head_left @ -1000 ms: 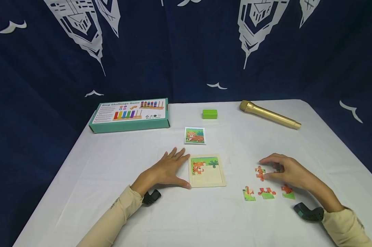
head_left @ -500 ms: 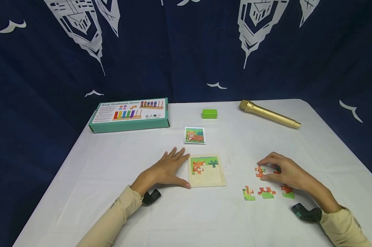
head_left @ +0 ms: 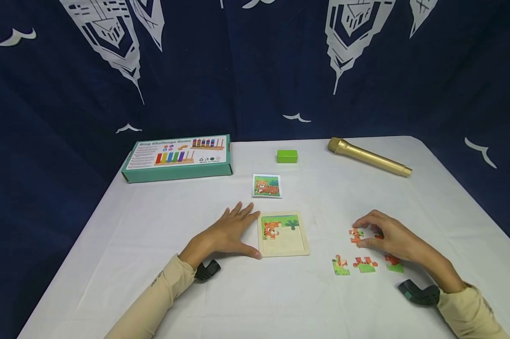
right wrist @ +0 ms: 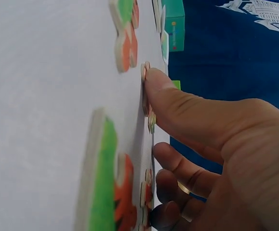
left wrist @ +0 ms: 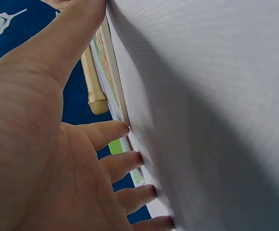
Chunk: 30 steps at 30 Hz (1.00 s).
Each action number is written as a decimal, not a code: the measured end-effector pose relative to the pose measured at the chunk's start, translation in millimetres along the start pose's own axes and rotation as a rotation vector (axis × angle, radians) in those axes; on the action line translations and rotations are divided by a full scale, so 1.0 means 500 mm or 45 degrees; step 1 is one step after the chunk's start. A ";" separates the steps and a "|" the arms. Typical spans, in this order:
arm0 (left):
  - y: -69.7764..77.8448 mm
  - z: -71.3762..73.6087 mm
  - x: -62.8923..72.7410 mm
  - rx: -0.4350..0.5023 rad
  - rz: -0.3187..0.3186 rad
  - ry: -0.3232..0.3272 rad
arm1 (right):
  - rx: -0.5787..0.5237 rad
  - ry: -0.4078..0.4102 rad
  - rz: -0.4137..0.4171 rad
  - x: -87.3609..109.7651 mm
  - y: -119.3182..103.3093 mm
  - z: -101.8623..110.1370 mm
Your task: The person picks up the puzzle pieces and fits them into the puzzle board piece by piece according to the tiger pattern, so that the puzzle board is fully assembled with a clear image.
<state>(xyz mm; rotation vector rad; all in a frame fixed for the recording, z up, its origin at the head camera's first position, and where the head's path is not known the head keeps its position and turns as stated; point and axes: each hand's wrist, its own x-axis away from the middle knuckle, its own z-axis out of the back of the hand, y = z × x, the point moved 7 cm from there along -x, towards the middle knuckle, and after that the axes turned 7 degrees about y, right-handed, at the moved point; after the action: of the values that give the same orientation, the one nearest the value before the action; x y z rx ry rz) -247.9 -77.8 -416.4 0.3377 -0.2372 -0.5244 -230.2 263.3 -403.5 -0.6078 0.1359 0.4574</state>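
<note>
My left hand (head_left: pixel 228 234) lies spread on the cloth, index fingertip and thumb at the left edge of a square wooden puzzle tray (head_left: pixel 297 252). Inside the tray, the upper part of a tiger picture is fitted: a tiger face at left, a green plant at right. My right hand (head_left: pixel 388 235) pinches an orange-and-green puzzle piece (head_left: pixel 355 236) between thumb and index finger. Another red-orange piece (head_left: pixel 378 235) shows partly under this hand. In front lie three pieces: one at left (head_left: pixel 340 266), a middle one (head_left: pixel 366 265) and a right one (head_left: pixel 394 264).
A small tiger picture card (head_left: pixel 266 186) lies behind the tray. Farther back are a green block (head_left: pixel 287 156), a gold microphone (head_left: pixel 370 157) and a green-edged Ring Challenge Game box (head_left: pixel 179 157). A dark blue patterned curtain (head_left: pixel 255 70) hangs behind the table.
My right hand has shifted slightly left, its thumb and index finger coming round the orange-and-green puzzle piece. My left hand and the tray have stayed in place.
</note>
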 end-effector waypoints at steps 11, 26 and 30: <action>-0.001 -0.002 0.001 -0.001 0.004 -0.001 | 0.054 -0.035 -0.080 -0.001 0.005 -0.003; -0.001 -0.002 -0.002 -0.002 -0.006 0.006 | 0.073 -0.044 -0.100 0.000 -0.001 -0.001; -0.001 -0.002 -0.002 -0.005 -0.012 0.006 | 0.087 -0.045 -0.110 -0.001 -0.004 0.000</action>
<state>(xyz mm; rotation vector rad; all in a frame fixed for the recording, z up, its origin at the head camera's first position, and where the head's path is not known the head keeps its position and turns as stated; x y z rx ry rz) -248.7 -77.3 -417.5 0.3361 -0.2300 -0.5329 -229.7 261.9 -402.4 -0.5358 0.0912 0.3783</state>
